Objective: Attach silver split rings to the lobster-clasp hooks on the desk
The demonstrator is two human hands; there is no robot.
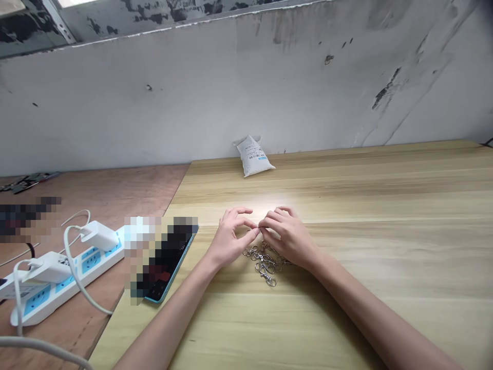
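Tangled metal swivel clasps, partly hidden beneath left hand and right hand, each grip unclear

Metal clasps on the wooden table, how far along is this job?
Little looks done: the metal swivel clasps lie in one tangled heap, none visibly set apart. In hand: the left hand and right hand meet at the heap's top edge, whatever they grip hidden by the fingers. Left: the rest of the heap below them.
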